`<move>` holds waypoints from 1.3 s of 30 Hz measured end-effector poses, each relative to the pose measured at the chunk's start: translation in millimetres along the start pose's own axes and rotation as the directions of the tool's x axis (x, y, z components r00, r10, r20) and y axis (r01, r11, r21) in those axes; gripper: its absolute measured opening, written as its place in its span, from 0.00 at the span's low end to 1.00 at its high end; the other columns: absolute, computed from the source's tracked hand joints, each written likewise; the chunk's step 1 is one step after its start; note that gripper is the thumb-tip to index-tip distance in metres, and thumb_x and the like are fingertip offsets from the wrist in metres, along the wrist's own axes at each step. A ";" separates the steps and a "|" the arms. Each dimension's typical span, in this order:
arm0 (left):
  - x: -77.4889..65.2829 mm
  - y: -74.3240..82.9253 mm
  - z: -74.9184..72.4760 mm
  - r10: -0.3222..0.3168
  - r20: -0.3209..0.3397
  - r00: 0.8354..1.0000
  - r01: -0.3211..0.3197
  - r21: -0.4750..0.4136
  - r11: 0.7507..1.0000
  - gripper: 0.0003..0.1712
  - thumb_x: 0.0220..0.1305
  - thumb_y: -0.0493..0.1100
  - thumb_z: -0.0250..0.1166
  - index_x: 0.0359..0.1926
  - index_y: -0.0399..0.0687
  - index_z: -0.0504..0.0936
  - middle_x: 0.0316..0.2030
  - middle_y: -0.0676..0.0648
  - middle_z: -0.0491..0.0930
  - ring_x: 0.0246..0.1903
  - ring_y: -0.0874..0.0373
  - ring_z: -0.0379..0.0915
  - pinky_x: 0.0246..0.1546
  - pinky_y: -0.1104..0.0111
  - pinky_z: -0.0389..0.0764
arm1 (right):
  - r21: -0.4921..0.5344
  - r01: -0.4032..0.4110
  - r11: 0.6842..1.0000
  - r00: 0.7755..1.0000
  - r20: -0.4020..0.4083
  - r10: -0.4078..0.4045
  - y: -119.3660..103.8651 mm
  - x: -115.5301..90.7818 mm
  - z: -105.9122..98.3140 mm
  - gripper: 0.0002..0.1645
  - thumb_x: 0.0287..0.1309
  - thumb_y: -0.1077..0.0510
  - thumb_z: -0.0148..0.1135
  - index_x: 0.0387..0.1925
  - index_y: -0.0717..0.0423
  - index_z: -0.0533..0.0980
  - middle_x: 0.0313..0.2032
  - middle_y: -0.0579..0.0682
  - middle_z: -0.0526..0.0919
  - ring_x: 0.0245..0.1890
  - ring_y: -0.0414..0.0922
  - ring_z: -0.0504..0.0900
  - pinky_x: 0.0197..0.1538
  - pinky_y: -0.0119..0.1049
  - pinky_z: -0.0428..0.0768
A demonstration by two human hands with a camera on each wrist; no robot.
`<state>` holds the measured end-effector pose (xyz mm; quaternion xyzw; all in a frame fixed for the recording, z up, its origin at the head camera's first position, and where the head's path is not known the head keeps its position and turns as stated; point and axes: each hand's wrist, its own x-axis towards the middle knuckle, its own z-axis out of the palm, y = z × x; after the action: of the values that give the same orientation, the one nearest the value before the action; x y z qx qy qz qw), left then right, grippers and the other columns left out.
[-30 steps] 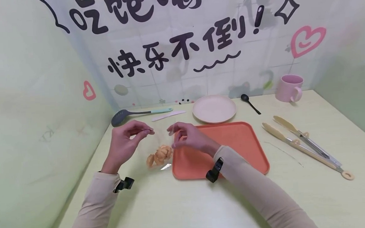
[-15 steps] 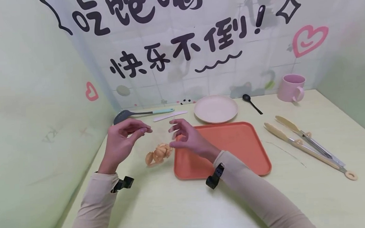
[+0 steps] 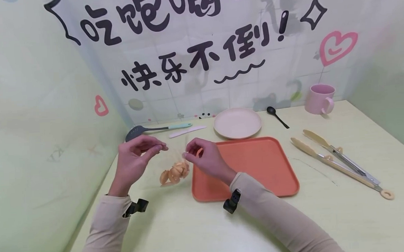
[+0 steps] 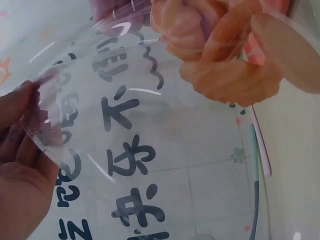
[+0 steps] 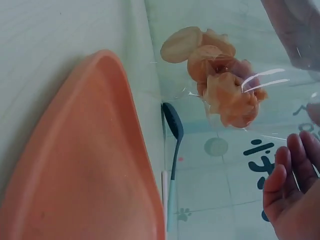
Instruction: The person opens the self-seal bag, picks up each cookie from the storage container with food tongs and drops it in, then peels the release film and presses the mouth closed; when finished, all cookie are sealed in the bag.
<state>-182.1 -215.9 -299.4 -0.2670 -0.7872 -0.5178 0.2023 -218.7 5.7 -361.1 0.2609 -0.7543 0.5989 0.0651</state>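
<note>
A clear plastic bag (image 4: 165, 120) hangs between the two hands, with several tan-orange, bread-like pieces (image 3: 174, 172) in its lower part. Some pieces are ribbed and one is a flat oval; their exact kind is unclear. My left hand (image 3: 133, 159) pinches the bag's upper edge between thumb and fingers. Opposite it, my right hand (image 3: 206, 156) has its thumb and index finger drawn in at the bag's other side, apparently pinching the film. In the right wrist view, the other fingers of the right hand (image 5: 295, 195) curve loosely. The film itself is hard to make out.
An orange tray (image 3: 248, 169) lies right of the bag. Behind are a slotted ladle (image 3: 134, 132), a pink knife (image 3: 187, 132), a pink plate (image 3: 237, 123), a black spoon (image 3: 277, 117) and a pink mug (image 3: 319, 98). Tongs (image 3: 342, 165) lie at the right.
My right thumb and fingers have come closer together at the bag's edge, after standing apart. The left hand keeps its pinch, and the bag stays at nearly the same spot.
</note>
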 end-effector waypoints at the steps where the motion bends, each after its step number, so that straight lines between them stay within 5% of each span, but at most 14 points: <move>1: 0.1 0.0 0.5 0.006 0.003 1.000 -0.006 0.009 1.000 0.05 0.61 0.27 0.68 0.38 0.36 0.84 0.34 0.56 0.89 0.35 0.60 0.88 0.40 0.73 0.87 | -0.020 0.025 0.999 1.000 -0.013 -0.025 -0.4 0.3 0.9 0.04 0.62 0.59 0.68 0.34 0.55 0.81 0.30 0.50 0.84 0.32 0.41 0.79 0.34 0.30 0.77; 7: 0.0 -2.5 0.6 0.018 -0.021 1.000 -0.017 0.008 1.000 0.05 0.61 0.27 0.68 0.39 0.34 0.84 0.34 0.58 0.89 0.35 0.64 0.88 0.39 0.74 0.87 | -0.073 0.114 0.991 0.993 -0.032 -0.116 -0.3 0.6 -3.1 0.04 0.66 0.64 0.61 0.34 0.57 0.80 0.31 0.50 0.82 0.32 0.43 0.77 0.34 0.30 0.78; 12: -2.4 -13.2 -3.5 -0.014 -0.154 0.988 -0.005 -0.121 0.993 0.07 0.60 0.25 0.68 0.40 0.24 0.82 0.33 0.55 0.89 0.33 0.62 0.89 0.36 0.73 0.87 | 0.136 0.010 0.991 1.000 -0.002 -0.010 0.9 -2.6 -18.4 0.06 0.71 0.64 0.56 0.35 0.57 0.76 0.37 0.55 0.81 0.37 0.46 0.79 0.40 0.37 0.80; 16: -4.9 -24.0 -6.8 -0.065 -0.189 0.980 0.016 -0.249 0.968 0.10 0.59 0.25 0.69 0.41 0.20 0.81 0.34 0.51 0.90 0.34 0.58 0.90 0.36 0.70 0.88 | 0.223 0.027 0.974 0.997 0.063 -0.042 -1.1 -4.1 -31.0 0.06 0.71 0.67 0.54 0.34 0.63 0.73 0.40 0.62 0.83 0.39 0.50 0.83 0.41 0.37 0.81; 19: -6.0 -31.4 -10.1 -0.081 -0.126 0.989 0.036 -0.320 0.947 0.10 0.60 0.25 0.67 0.43 0.22 0.82 0.36 0.49 0.91 0.36 0.56 0.90 0.39 0.68 0.88 | 0.208 0.083 0.975 0.992 0.076 -0.101 -3.6 -2.6 -37.8 0.02 0.68 0.68 0.57 0.38 0.64 0.73 0.37 0.63 0.83 0.34 0.51 0.84 0.36 0.34 0.82; 24: -9.3 -40.4 -16.9 -0.076 0.039 0.996 0.085 -0.475 0.876 0.15 0.65 0.20 0.58 0.41 0.35 0.88 0.41 0.48 0.91 0.41 0.57 0.89 0.44 0.69 0.87 | 0.246 0.098 0.964 0.982 0.131 -0.133 -8.0 -1.0 -48.6 0.13 0.65 0.71 0.60 0.50 0.64 0.78 0.34 0.66 0.80 0.27 0.51 0.79 0.31 0.32 0.80; 26: -10.6 -42.0 -19.0 -0.065 0.088 0.994 0.102 -0.537 0.837 0.21 0.65 0.17 0.53 0.39 0.38 0.89 0.42 0.47 0.90 0.43 0.56 0.89 0.45 0.69 0.87 | 0.264 0.087 0.961 0.974 0.179 -0.137 -9.8 -2.2 -53.1 0.13 0.65 0.72 0.58 0.49 0.66 0.81 0.36 0.67 0.80 0.27 0.49 0.78 0.31 0.32 0.80; 28: -10.8 -41.6 -20.0 -0.061 0.124 0.990 0.119 -0.552 0.825 0.24 0.66 0.17 0.49 0.37 0.40 0.89 0.42 0.47 0.90 0.44 0.56 0.88 0.46 0.70 0.87 | 0.263 0.092 0.960 0.963 0.220 -0.152 -11.8 -3.5 -57.8 0.12 0.66 0.73 0.55 0.44 0.68 0.83 0.37 0.67 0.81 0.28 0.46 0.77 0.32 0.32 0.80; 34: -7.8 -28.3 -22.9 -0.024 0.166 0.986 0.088 -0.388 0.918 0.18 0.66 0.21 0.50 0.36 0.33 0.87 0.40 0.50 0.90 0.43 0.58 0.88 0.45 0.67 0.88 | 0.185 0.120 0.975 0.951 0.259 -0.166 -15.7 -4.6 -67.4 0.17 0.67 0.74 0.49 0.40 0.66 0.85 0.38 0.62 0.84 0.30 0.44 0.78 0.36 0.31 0.83; 39: -5.7 -21.2 -19.5 -0.034 0.155 0.987 0.070 -0.235 0.969 0.06 0.61 0.25 0.66 0.38 0.25 0.86 0.37 0.52 0.91 0.37 0.56 0.89 0.39 0.68 0.88 | 0.139 0.092 0.986 0.954 0.270 -0.127 -14.9 -8.9 -70.9 0.16 0.66 0.71 0.50 0.39 0.64 0.85 0.38 0.60 0.83 0.32 0.51 0.79 0.37 0.32 0.83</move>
<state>-190.2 -242.0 -310.3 -0.3069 -0.7386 -0.5926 0.0953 -219.2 72.8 -332.4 0.3874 -0.7013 0.5979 -0.0248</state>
